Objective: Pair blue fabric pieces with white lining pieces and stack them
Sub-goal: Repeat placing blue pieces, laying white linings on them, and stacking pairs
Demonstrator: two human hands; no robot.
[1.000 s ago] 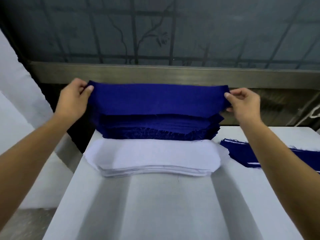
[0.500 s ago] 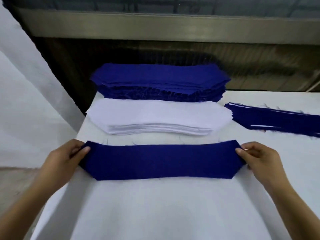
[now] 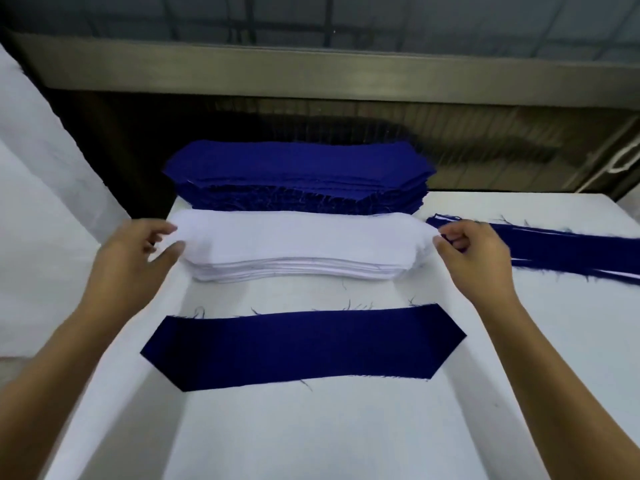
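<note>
White lining stack (image 3: 298, 244), rounded ends, pinched by left hand (image 3: 128, 258), right hand (image 3: 474, 258); frayed blue piece (image 3: 304, 344) lies flat.

We see deep blue on the single fabric piece (image 3: 304, 346) and the blue stack (image 3: 298, 174) — plain white on the lining stack (image 3: 298, 244) and table (image 3: 329, 434).

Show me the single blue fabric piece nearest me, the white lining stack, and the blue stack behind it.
Single dark blue fabric piece (image 3: 304, 346), head view: middle of its face.
Stack of white lining pieces (image 3: 301, 237), head view: centre of top sheet.
Stack of dark blue fabric pieces (image 3: 298, 164), head view: centre of top piece.
</note>
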